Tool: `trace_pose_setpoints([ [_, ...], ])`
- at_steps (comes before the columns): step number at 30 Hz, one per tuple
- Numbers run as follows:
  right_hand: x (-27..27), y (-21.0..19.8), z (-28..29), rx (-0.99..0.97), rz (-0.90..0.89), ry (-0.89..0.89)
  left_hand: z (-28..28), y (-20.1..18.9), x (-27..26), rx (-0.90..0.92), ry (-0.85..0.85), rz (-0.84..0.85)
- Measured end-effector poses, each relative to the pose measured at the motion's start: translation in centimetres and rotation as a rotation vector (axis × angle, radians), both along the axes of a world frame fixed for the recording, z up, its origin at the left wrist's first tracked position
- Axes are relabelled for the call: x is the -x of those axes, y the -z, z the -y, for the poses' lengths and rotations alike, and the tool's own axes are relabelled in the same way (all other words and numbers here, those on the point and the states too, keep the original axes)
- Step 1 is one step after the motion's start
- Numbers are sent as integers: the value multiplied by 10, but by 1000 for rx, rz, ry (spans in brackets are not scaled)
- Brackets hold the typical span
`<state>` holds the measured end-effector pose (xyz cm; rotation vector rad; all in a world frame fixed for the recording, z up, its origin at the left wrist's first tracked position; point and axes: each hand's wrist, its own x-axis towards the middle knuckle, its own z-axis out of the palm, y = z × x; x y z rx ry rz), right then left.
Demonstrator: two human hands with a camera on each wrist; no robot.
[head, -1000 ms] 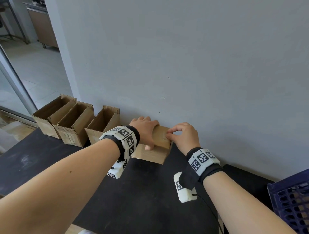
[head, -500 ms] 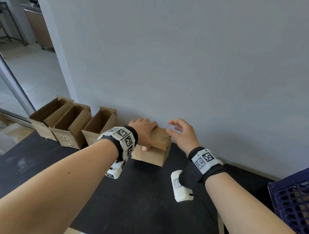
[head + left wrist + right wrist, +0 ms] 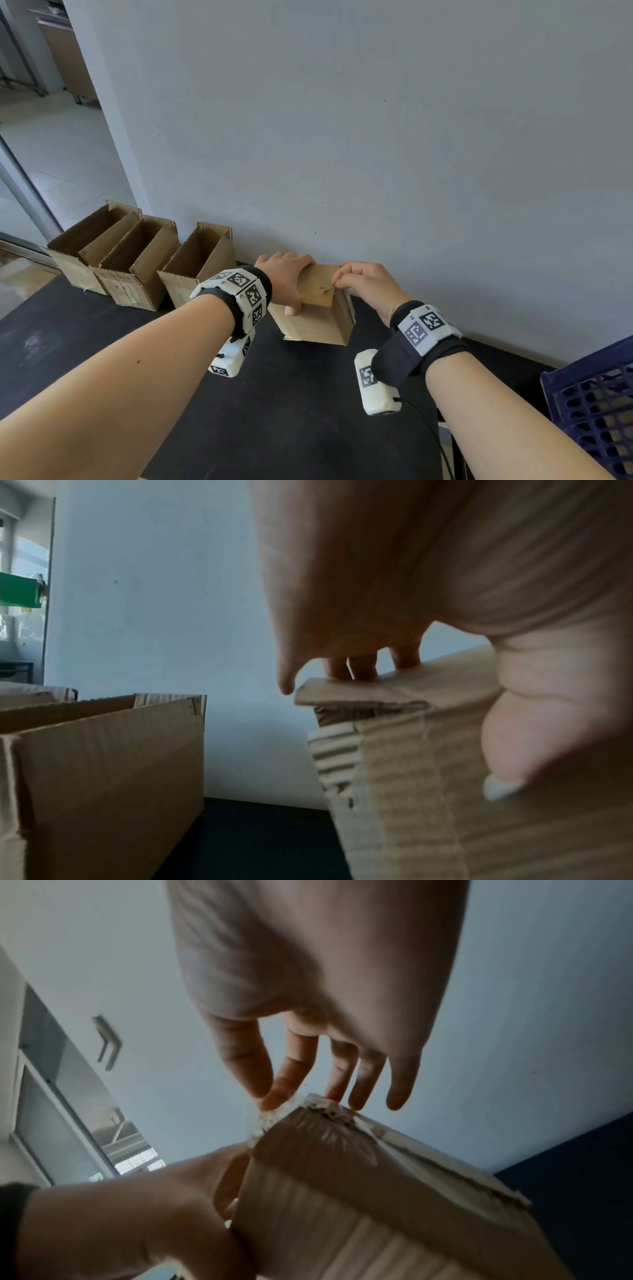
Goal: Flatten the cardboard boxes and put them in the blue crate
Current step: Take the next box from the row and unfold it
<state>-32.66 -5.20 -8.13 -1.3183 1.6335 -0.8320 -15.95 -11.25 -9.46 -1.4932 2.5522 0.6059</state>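
Cardboard box being worked on sits on the black desk right up by the wall, smack between both hands, its long axis running roughly left to right along the wall as far as I can judge. Left hand is draped over the top left end with the thumb down the near face, so that grip is wrapped on the box and pinning it. Right hand comes in from the right end, and its grip is a thumb-and-forefinger pinch on the edge of the top flap. Both hands are equally close; whatever comes next looks like it hinges on that flap peeling up toward the right while the left holds things still.

Material is plain brown corrugated stuff, with visible fluting and ragged torn bits at the corners, so the flap might rip rather than fold.

Further left along the wall, three open-topped boxes stand in a row, not flattened yet. Blue crate, plastic lattice sides, is off at the right edge of the desk.
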Motion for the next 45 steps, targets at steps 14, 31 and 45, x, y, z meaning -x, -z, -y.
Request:
trace_pose_setpoints([
  [14,1,15,-2,123,-251,244,-3,14,-6,-74,-86,-120],
  [31,-4,30,4,48,166,185,-7,22,6,-208,-77,-341],
  [45,-4,29,11,92,180,211,5,16,-1,-308,-120,-543],
])
